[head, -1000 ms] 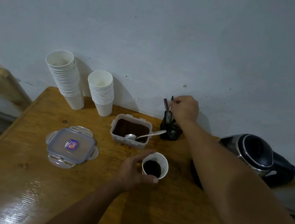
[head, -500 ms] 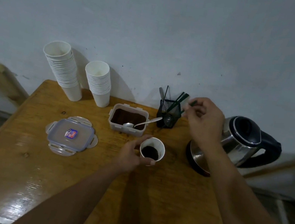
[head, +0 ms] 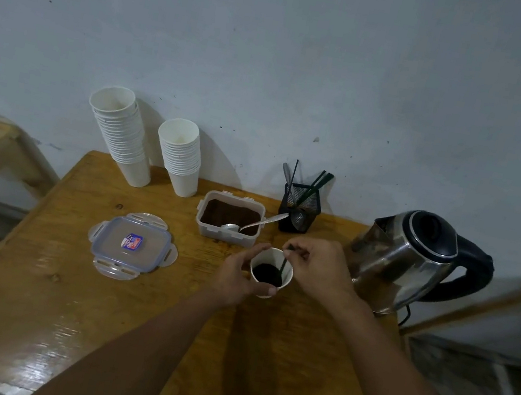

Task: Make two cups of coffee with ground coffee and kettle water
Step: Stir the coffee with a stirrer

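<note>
A white paper cup (head: 287, 273) with dark coffee in it stands mid-table. My left hand (head: 238, 275) grips the cup's side, thumb and fingers curled round it. My right hand (head: 320, 267) pinches a thin green stirrer (head: 282, 265) whose lower end dips into the coffee. Behind the cup sits an open plastic container of ground coffee (head: 229, 218) with a metal spoon (head: 254, 225) lying in it. A steel kettle (head: 412, 255) with a black handle stands at the right.
Two stacks of paper cups (head: 124, 135) (head: 181, 155) lean at the wall. The container's lid (head: 131, 244) lies to the left. A black mesh holder (head: 299, 209) keeps more stirrers. The wooden table (head: 29, 278) ends near the kettle; wooden frames flank both sides.
My right hand drew a green stirrer out of the mesh holder, carried it toward me and put its tip into the cup. My left hand stayed on the cup.
</note>
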The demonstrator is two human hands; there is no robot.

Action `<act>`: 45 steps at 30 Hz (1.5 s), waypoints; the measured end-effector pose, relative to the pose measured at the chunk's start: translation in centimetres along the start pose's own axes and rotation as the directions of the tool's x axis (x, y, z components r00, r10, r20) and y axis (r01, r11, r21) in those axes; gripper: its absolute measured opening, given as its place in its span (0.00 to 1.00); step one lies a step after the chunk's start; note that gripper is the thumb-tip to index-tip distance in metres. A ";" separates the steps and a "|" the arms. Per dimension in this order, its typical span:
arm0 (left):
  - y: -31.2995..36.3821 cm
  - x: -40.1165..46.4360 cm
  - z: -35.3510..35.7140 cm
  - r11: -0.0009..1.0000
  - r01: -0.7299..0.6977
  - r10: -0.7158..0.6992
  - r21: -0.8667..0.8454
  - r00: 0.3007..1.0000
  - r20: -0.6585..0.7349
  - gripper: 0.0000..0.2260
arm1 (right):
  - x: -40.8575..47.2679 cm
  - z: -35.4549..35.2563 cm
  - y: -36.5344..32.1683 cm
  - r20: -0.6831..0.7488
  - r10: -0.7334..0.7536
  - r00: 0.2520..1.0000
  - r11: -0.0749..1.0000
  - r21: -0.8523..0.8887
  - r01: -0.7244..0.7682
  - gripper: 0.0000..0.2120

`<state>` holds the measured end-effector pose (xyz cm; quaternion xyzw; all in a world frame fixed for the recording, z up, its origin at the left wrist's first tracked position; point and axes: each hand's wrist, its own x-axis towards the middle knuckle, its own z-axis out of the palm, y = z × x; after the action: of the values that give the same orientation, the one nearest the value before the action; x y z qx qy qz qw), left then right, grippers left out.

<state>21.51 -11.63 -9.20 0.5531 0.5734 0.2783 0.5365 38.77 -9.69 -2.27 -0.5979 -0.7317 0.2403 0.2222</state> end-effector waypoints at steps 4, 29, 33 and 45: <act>-0.3 0.1 0.0 1.000 -0.010 0.010 0.010 1.000 -0.001 0.39 | 0.2 0.2 -0.3 0.002 -0.002 1.000 0.997 0.076 0.002 0.05; -0.9 0.3 -0.1 0.999 -0.019 0.019 -0.026 1.000 0.023 0.35 | 0.9 0.0 0.3 0.038 -0.006 0.999 1.000 0.022 0.005 0.05; -0.8 0.3 -0.2 0.998 -0.014 0.017 -0.064 0.999 0.042 0.34 | 1.2 -0.1 0.5 -0.072 0.002 0.997 0.999 0.051 0.002 0.06; -0.8 0.3 -0.3 0.997 -0.025 0.028 -0.067 0.998 0.054 0.35 | 1.1 -0.1 0.3 0.067 0.002 0.998 0.997 0.077 -0.007 0.05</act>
<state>21.04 -11.44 -9.90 0.5499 0.5414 0.2891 0.5665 38.85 -8.58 -2.29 -0.5823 -0.7274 0.2887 0.2201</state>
